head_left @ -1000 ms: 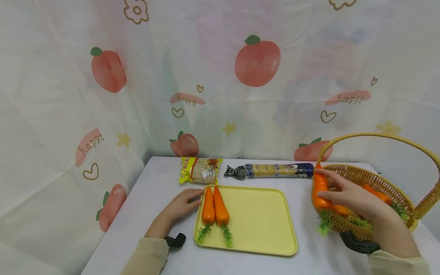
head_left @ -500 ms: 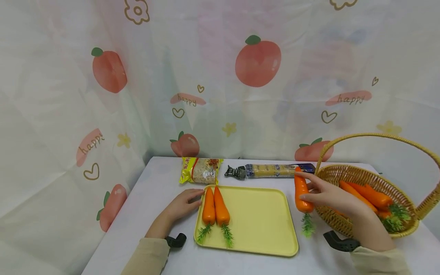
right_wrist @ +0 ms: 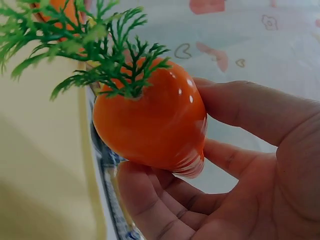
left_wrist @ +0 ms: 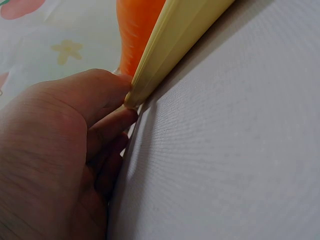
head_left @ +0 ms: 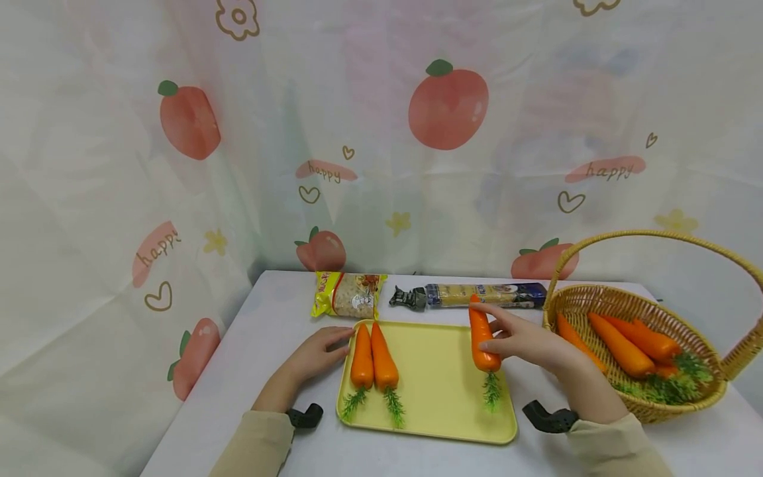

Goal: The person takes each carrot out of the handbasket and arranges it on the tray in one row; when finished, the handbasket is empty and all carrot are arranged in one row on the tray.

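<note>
Head view: my left hand (head_left: pixel 320 354) is resting, fingers relaxed, against the left edge of the yellow tray (head_left: pixel 429 377), touching it without gripping. Two carrots (head_left: pixel 361 358) are lying side by side just inside that edge. Over the tray's right side I am holding a third carrot (head_left: pixel 481 334), which was hanging beyond the right rim half a second ago; I am judging the carry mostly made, the setting-down not yet done. That carrot is sitting left of my palm, pinched between the thumb and fingers of my right hand (head_left: pixel 524 338), its leafy end pointing toward me. Farther right, more carrots (head_left: pixel 620 346) are lying in the wicker basket (head_left: pixel 573 301), well apart from the tray.
</note>
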